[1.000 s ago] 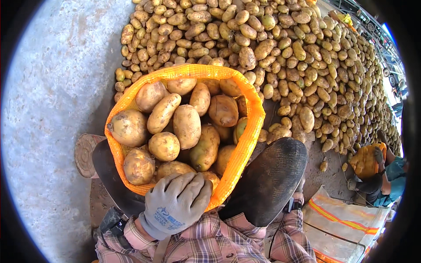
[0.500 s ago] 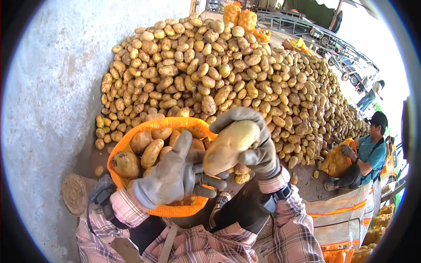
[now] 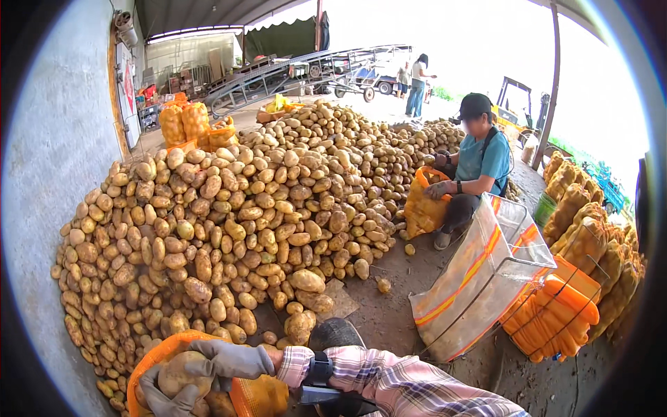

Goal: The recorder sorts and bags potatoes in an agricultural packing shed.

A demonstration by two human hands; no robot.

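Note:
At the lower left, a large tan potato (image 3: 182, 375) sits between my two grey-gloved hands, over the mouth of an orange mesh bag (image 3: 258, 396). My right hand (image 3: 236, 359) reaches in from the right with its fingers bent over the potato's top. Below it, my left hand (image 3: 165, 402) curves its thumb and fingers around the potato's near side, its forearm out of the picture. More potatoes (image 3: 221, 402) show inside the bag. A big heap of loose potatoes (image 3: 208, 236) rises just beyond the bag.
To the right, a co-worker (image 3: 486, 156) sits gripping another orange bag (image 3: 424, 208). Nearer stands a wire-framed white sack (image 3: 458, 285) beside folded orange bags (image 3: 552, 316). Filled bags (image 3: 580, 243) line the far right. A conveyor (image 3: 292, 76) stands behind the heap; a wall (image 3: 62, 139) bounds the left.
The view has swung right and up, so my hands and the bag now appear at the lower left. My left hand, spread beside the potato before, now curves around it.

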